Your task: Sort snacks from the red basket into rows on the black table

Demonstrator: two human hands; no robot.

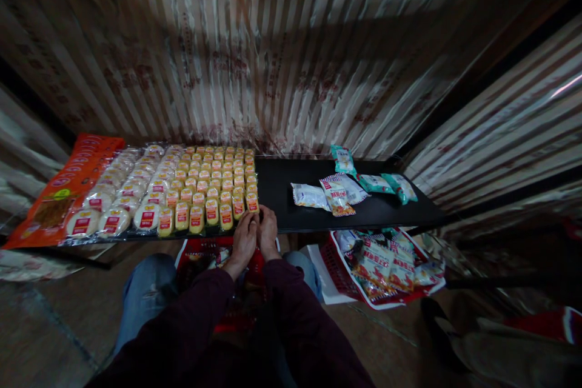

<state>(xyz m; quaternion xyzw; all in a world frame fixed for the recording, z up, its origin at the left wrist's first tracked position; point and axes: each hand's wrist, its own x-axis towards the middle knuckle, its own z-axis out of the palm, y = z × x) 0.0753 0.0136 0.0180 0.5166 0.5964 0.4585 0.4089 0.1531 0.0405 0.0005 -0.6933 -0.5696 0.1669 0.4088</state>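
1. At the front edge of the black shelf [282, 179], the left hand [245, 239] and the right hand [267, 230] meet side by side, touching or nearly so, their fingers bent forward.
2. Right at the fingertips stands the nearest yellow packet [251, 201], the front corner piece of its block. The fingers seem to reach its lower end; whether either hand is closed on it, or on something smaller hidden beneath, I cannot tell.
3. Leftward and away from the hands run the other yellow packets [212, 210], in close rows from the front edge to the back, each with a red label.
4. Farther left of the grip lie rows of round white packets [147, 216], overlapping one another, and beyond them, at the shelf's left end, a large orange bag [70, 179].
5. To the right of the hands, across a bare stretch, are a few loose white packets [310, 196], with teal packets [375, 183] beyond them, well apart from the grip.
6. Directly below the hands, between the person's knees, is a red basket [182, 254], mostly hidden by the forearms.
7. Below and to the right sits another red basket with a white rim [386, 305], heaped with wrapped packets [377, 264].
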